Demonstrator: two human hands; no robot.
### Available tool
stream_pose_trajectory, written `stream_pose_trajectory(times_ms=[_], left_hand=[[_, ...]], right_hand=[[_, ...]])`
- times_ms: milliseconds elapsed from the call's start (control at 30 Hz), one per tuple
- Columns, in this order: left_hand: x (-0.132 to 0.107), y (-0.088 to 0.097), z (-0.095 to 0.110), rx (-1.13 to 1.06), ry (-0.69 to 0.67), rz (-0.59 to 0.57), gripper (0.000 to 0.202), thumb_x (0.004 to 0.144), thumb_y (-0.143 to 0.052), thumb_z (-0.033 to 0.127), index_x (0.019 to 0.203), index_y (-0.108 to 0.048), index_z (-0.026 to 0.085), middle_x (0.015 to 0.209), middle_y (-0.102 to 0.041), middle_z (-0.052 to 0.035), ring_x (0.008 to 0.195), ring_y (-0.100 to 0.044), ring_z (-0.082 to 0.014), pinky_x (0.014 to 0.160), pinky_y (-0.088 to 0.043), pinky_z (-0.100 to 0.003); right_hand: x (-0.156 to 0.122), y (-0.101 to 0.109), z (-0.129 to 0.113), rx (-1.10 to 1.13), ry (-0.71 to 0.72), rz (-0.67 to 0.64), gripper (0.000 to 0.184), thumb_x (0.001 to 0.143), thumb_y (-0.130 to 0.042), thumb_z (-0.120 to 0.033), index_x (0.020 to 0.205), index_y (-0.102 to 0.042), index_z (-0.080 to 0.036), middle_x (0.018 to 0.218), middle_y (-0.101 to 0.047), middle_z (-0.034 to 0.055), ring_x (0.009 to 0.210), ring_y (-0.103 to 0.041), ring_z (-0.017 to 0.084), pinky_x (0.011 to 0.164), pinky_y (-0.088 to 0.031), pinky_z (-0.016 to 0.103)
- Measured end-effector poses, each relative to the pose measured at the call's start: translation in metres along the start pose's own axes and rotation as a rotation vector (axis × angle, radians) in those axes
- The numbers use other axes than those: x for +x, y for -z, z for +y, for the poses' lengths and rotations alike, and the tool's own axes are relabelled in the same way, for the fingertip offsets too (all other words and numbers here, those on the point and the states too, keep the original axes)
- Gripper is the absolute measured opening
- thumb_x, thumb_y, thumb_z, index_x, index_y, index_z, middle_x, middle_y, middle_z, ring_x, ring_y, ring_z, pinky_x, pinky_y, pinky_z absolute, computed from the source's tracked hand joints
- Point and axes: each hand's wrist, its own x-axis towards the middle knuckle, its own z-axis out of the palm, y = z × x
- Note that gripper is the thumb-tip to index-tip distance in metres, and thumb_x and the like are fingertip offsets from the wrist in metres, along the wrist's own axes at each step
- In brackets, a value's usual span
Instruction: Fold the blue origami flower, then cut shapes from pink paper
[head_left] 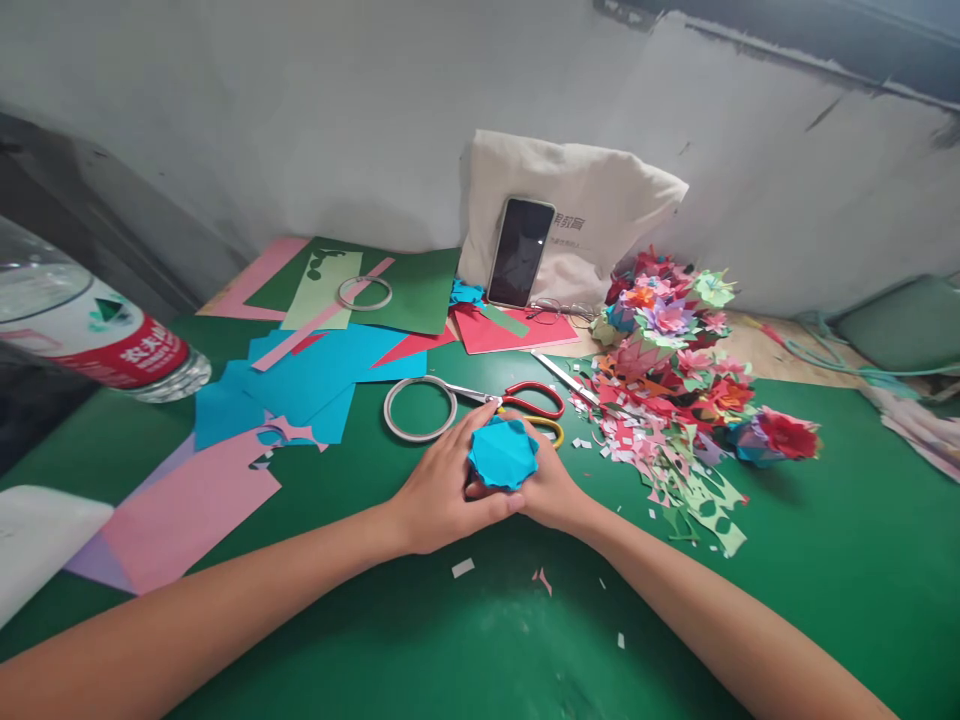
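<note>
Both my hands meet over the green table and hold one folded blue paper piece with a scalloped edge. My left hand grips it from the left, thumb under it. My right hand holds its right side, mostly hidden behind the paper. Just beyond the hands lie red-handled scissors, a yellow-handled pair partly hidden, and a ring of tape.
Finished paper flowers and several cut scraps are piled to the right. Blue sheets, pink sheets and green sheets lie to the left. A water bottle lies far left. A phone leans on a cloth bag.
</note>
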Motion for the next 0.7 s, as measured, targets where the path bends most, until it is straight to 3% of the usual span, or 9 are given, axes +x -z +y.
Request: stream_pose_trajectory(times_ms=[133, 233, 367, 533, 700], left_hand=[[-0.005, 0.001, 0.001, -0.225, -0.095, 0.145, 0.073, 0.087, -0.061, 0.046, 0.15, -0.027, 0.029, 0.155, -0.037, -0.0099, 0.141, -0.037, -0.0315, 0.113, -0.034, -0.045], [-0.006, 0.003, 0.004, -0.316, -0.095, 0.261, 0.055, 0.092, -0.058, 0.038, 0.142, -0.038, 0.034, 0.145, -0.049, -0.0057, 0.135, -0.043, -0.0259, 0.109, -0.036, -0.04], [-0.006, 0.005, 0.005, -0.352, -0.093, 0.227, 0.037, 0.094, -0.055, 0.032, 0.131, -0.052, 0.033, 0.13, -0.059, -0.0028, 0.119, -0.054, -0.0206, 0.101, -0.041, -0.034], [-0.009, 0.011, 0.007, -0.374, -0.051, 0.274, 0.023, 0.093, -0.055, 0.027, 0.115, -0.059, 0.027, 0.115, -0.061, -0.0024, 0.104, -0.058, -0.0175, 0.09, -0.047, -0.03], [-0.017, 0.016, 0.008, -0.236, 0.066, 0.336, 0.019, 0.09, -0.057, 0.023, 0.109, -0.057, 0.024, 0.11, -0.057, -0.0033, 0.094, -0.058, -0.0162, 0.084, -0.049, -0.031]], right_hand=[[-0.002, 0.001, -0.001, 0.149, -0.03, 0.027, 0.061, 0.067, -0.083, -0.048, 0.11, -0.046, -0.027, 0.104, -0.06, 0.0037, 0.082, -0.063, 0.019, 0.075, -0.055, 0.035], [-0.001, 0.003, -0.003, 0.047, 0.069, 0.06, 0.058, 0.066, -0.081, -0.054, 0.105, -0.048, -0.027, 0.105, -0.056, 0.0049, 0.087, -0.06, 0.021, 0.075, -0.054, 0.036], [-0.001, 0.002, -0.003, -0.097, 0.164, 0.09, 0.054, 0.063, -0.083, -0.054, 0.097, -0.054, -0.023, 0.1, -0.052, 0.0053, 0.089, -0.057, 0.022, 0.075, -0.052, 0.034], [-0.003, -0.001, 0.002, -0.278, 0.179, 0.215, 0.074, 0.06, -0.086, -0.048, 0.118, -0.047, -0.025, 0.11, -0.057, 0.0081, 0.094, -0.06, 0.024, 0.077, -0.052, 0.036], [-0.005, 0.001, -0.003, -0.394, 0.215, 0.075, 0.061, 0.073, -0.075, -0.033, 0.125, -0.044, -0.023, 0.119, -0.059, 0.0117, 0.103, -0.062, 0.027, 0.085, -0.052, 0.039]])
